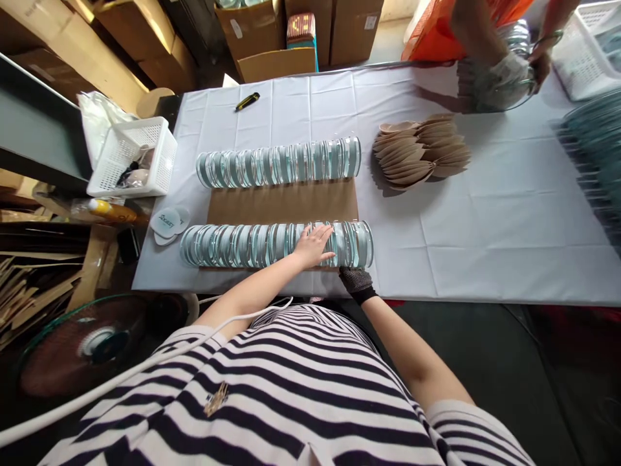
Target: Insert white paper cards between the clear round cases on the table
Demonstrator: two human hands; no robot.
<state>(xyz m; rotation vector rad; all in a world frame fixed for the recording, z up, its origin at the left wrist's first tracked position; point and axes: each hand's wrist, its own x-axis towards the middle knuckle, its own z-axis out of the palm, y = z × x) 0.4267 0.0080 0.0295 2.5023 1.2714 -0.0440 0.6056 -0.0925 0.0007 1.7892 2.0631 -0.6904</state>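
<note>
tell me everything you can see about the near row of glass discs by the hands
The near row of glass discs is a long line of clear, round, thick pieces standing on edge, packed face to face. It runs left to right near the front edge of the table, on the near edge of a brown cardboard sheet. The bare left hand rests flat on top towards its right end; the dark-gloved right hand touches its near side there.

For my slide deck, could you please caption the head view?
Left hand resting on the near row of glass discs, gloved right hand at its end, on a white-clothed table.
</note>
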